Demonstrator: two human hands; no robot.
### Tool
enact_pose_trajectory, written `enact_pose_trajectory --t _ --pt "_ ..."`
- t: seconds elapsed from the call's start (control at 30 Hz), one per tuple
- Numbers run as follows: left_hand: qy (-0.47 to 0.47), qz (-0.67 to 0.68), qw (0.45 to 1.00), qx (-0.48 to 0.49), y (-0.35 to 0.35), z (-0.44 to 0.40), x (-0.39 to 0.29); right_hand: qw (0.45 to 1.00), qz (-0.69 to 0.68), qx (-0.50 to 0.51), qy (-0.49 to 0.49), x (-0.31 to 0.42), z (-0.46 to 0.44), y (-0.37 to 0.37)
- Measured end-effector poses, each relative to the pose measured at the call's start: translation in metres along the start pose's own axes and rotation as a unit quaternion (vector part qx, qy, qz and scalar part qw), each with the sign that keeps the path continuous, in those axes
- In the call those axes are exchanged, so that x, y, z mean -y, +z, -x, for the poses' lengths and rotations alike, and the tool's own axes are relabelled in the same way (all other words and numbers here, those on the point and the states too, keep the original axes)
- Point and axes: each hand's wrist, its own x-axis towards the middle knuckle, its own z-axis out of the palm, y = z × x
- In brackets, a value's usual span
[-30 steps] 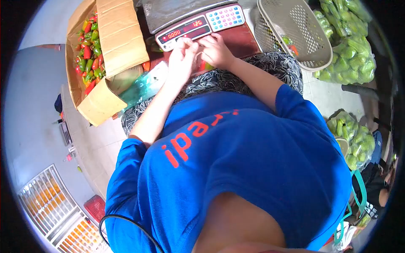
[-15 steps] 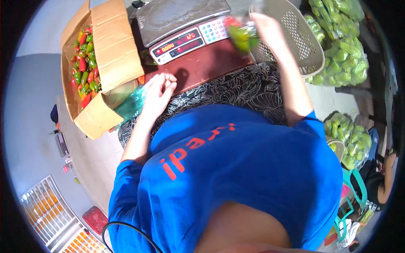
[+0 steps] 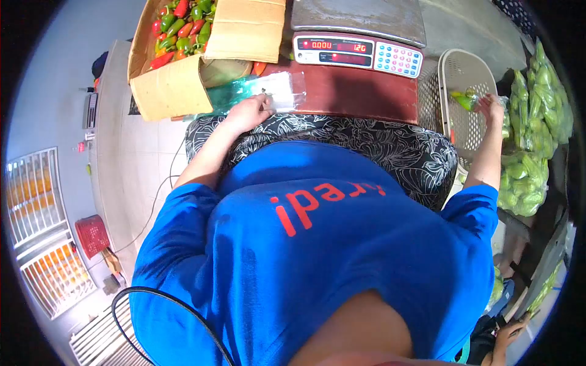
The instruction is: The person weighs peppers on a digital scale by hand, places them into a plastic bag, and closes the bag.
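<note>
On the right, my right hand [image 3: 491, 108] is closed on a small clear bag of peppers [image 3: 466, 100], green and yellowish. It holds the bag over the open top of a beige perforated plastic basket [image 3: 469, 67]. My left hand [image 3: 249, 113] lies at the front edge of the reddish-brown table [image 3: 360, 96]. Its curled fingers pinch the edge of flat clear plastic bags [image 3: 284, 91]. Just behind that hand stands a cardboard box [image 3: 249, 27] with red and green peppers [image 3: 183, 27] inside. A digital scale [image 3: 358, 50] with lit red digits sits beyond the table's front part.
Large clear bags of green vegetables [image 3: 537, 116] stand to the right of the basket. Another person's hand [image 3: 511, 332] shows at the lower right. A red crate [image 3: 93, 236] and white racks [image 3: 58, 274] are at far left. A black cable [image 3: 177, 310] loops near my body.
My right hand has moved right with the bag of peppers, from beside the scale to over the basket. My left hand has come onto the clear bags. The view has shifted.
</note>
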Motion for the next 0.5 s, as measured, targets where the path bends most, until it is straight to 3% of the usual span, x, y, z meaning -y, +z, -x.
enact_pose_trajectory --t 0.2,0.3,0.37,0.4,0.5 --pt "0.014 0.179 0.978 -0.106 0.018 -0.011 0.005 0.994 0.009 -0.038 -0.106 -0.005 0.047 0.045" --pt "0.035 0.162 0.974 -0.155 0.040 -0.039 -0.001 0.985 0.069 -0.008 -0.156 0.008 0.105 0.089" --pt "0.004 0.118 0.987 -0.108 0.045 -0.051 -0.014 0.971 0.057 0.066 -0.222 0.016 0.158 0.127" --pt "-0.011 0.098 0.992 -0.083 0.048 -0.054 -0.018 0.973 0.071 0.094 -0.198 0.026 0.195 0.148" --pt "0.032 0.027 0.994 -0.105 0.064 -0.061 -0.014 0.935 0.032 0.275 -0.220 0.032 0.300 0.205"
